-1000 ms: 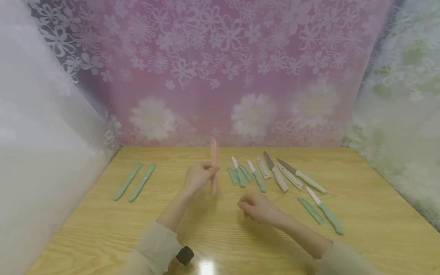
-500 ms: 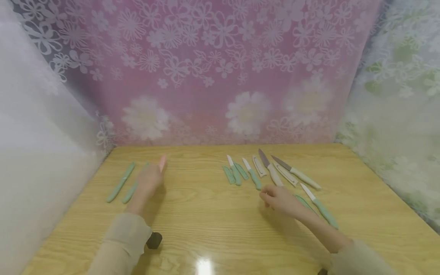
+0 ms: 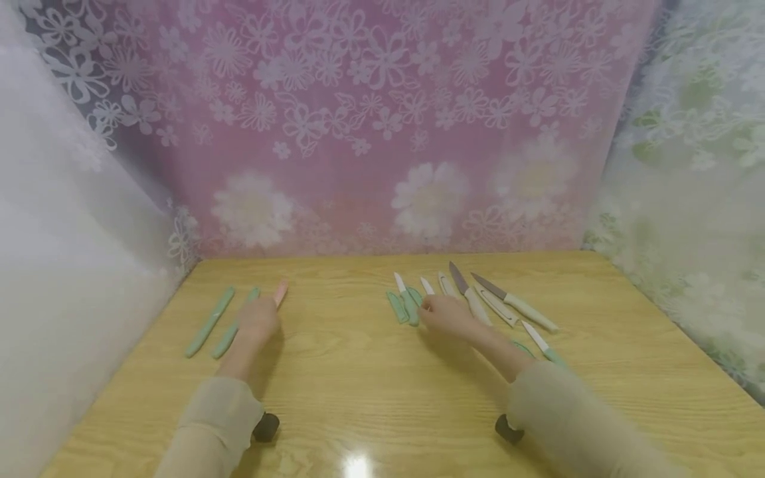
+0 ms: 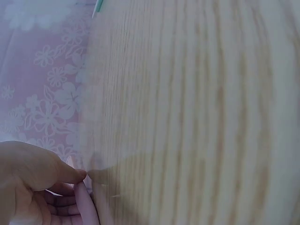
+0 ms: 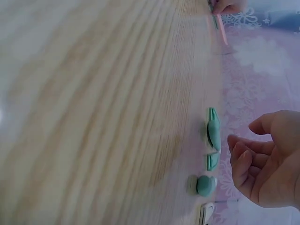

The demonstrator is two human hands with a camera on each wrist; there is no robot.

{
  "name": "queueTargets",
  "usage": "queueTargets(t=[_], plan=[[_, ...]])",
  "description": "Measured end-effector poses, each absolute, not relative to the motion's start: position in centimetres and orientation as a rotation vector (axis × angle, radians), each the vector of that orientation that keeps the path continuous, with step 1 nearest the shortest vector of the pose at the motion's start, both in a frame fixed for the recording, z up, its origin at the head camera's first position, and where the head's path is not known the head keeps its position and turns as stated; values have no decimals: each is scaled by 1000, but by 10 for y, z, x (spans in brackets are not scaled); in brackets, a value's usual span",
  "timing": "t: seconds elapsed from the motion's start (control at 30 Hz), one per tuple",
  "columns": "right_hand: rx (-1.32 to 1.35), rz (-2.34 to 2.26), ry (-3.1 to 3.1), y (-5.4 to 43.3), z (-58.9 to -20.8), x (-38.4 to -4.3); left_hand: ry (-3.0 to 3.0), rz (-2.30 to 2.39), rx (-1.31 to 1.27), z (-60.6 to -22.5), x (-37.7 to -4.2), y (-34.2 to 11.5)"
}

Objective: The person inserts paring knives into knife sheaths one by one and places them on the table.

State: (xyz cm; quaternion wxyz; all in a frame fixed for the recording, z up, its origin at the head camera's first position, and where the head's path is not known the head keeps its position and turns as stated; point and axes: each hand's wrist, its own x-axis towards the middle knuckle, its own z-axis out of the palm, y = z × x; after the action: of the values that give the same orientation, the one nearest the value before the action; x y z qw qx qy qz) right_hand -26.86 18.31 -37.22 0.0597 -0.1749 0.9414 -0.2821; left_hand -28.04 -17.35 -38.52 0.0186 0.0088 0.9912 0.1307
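Observation:
My left hand point(image 3: 258, 322) pinches a pink sheathed knife point(image 3: 281, 293) at the table's left side. Its pink handle point(image 4: 86, 204) shows between thumb and fingers in the left wrist view, low over the wood. Two green sheathed knives point(image 3: 210, 322) lie just left of it, the nearer one partly behind the hand. My right hand point(image 3: 448, 315) hovers over the knives right of the middle, fingers loosely bent and holding nothing. By its fingertips lie a green-handled paring knife point(image 3: 410, 307) and a green sheath point(image 3: 396, 308). A second green knife handle point(image 5: 205, 186) is below the hand in the right wrist view.
Farther right lie two dark-bladed knives with cream handles point(image 3: 532, 313) and cream sheaths point(image 3: 497, 307). Another green-handled knife point(image 3: 540, 340) sits nearer, partly behind the right sleeve. A flowered curtain point(image 3: 335, 199) hangs at the back edge of the wooden table point(image 3: 358, 372).
My left hand has carried the pink sheathed knife left from the middle and lowered it beside the green ones. The right hand moved right, then back left over the green paring knives.

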Motion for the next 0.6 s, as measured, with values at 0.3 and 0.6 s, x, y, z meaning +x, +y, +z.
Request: queueTargets(t=[0.3,0.6], plan=[[-609,-761,2925,160,-382,-288,3118,396,58,-392,-278,-172],[-470,-752,2943,153,-378,-295,3335,204,476,-378,-300,-124]])
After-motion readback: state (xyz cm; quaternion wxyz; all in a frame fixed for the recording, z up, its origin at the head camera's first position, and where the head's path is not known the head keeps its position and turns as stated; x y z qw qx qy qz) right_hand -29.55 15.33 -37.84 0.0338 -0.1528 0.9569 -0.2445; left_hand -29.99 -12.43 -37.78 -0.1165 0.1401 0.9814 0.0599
